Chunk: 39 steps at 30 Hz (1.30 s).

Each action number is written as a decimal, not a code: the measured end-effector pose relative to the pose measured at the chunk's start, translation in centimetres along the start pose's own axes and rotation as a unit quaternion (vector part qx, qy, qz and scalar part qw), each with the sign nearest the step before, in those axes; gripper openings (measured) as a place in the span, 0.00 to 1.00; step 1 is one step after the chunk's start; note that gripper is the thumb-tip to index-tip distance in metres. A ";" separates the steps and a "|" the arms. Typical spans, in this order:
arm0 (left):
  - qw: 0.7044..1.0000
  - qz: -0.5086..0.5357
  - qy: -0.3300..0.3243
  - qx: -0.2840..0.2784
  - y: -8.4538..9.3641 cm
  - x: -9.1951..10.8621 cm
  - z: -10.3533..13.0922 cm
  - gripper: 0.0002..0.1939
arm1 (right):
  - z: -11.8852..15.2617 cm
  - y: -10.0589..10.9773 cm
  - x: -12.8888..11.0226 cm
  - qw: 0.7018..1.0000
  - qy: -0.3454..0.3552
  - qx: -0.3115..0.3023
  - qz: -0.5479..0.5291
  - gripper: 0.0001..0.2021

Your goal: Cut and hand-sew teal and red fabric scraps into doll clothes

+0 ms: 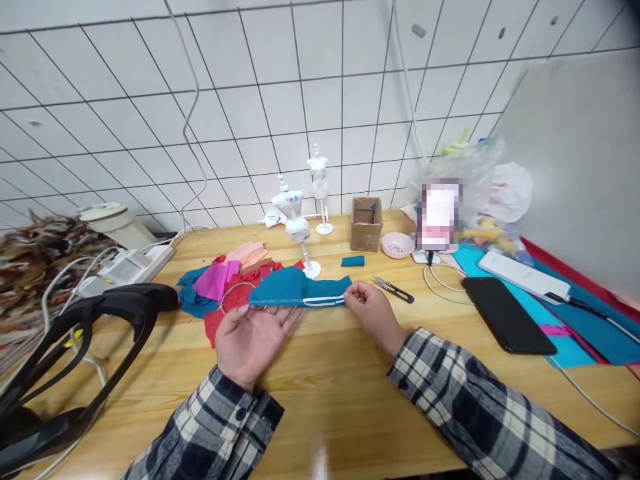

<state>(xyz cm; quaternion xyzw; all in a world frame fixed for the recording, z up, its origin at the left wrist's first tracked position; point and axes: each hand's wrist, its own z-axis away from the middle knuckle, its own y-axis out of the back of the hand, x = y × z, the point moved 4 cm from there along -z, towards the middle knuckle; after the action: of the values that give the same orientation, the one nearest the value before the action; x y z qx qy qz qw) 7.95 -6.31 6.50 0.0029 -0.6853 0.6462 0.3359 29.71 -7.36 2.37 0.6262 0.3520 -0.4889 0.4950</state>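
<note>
A teal piece of fabric (pixel 280 285) with white strips along its lower edge is stretched between my hands above the table. Palm up, my left hand (pixel 253 343) supports its left end, the fingers partly hidden under the cloth and the thumb at its edge. My right hand (pixel 373 310) pinches the right end between thumb and fingertips. Just right of that hand lie thread snips (pixel 394 290). Behind the fabric stands a small white dress form (pixel 297 227), and a second white dress form (pixel 319 177) is farther back. A small folded teal piece (pixel 353 261) lies beyond my right hand.
Coloured fabric scraps (pixel 215 280) lie at left, near a black headset-like frame (pixel 125 340) and a power strip (pixel 143 267). A cardboard box (pixel 366 227), pink bowl (pixel 397 245) and blurred phone (pixel 440 213) stand at the back. Right are a black phone (pixel 507 313) and white power bank (pixel 523 275).
</note>
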 end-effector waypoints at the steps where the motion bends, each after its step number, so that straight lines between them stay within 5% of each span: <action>1: 1.000 0.002 -0.005 -0.002 -0.1 0.1 0.1 0.09 | 0.0 0.0 0.1 1.000 0.001 0.002 0.003 0.06; 20: 0.990 -0.018 -0.138 0.027 -0.3 3.2 0.9 0.12 | -0.3 -0.1 1.5 0.995 -0.052 0.003 -0.079 0.10; 30: 0.995 -0.022 -0.098 -0.005 -0.8 2.6 1.0 0.26 | -1.3 1.3 -0.6 0.957 -0.137 -0.030 -0.254 0.11; 33: 0.996 -0.023 -0.085 -0.008 -0.9 2.2 1.0 0.29 | -3.9 3.2 -3.1 0.959 -0.089 -0.020 -0.269 0.09; 39: 0.997 -0.036 -0.069 -0.007 -0.6 2.0 0.8 0.24 | -11.0 7.8 -7.5 0.970 0.071 0.149 -0.178 0.04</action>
<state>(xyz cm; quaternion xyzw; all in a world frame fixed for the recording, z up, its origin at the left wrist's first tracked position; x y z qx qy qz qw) 6.25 -6.26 8.00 0.0699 -0.7109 0.6269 0.3110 37.80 1.48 12.05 0.6534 0.4149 -0.5703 0.2752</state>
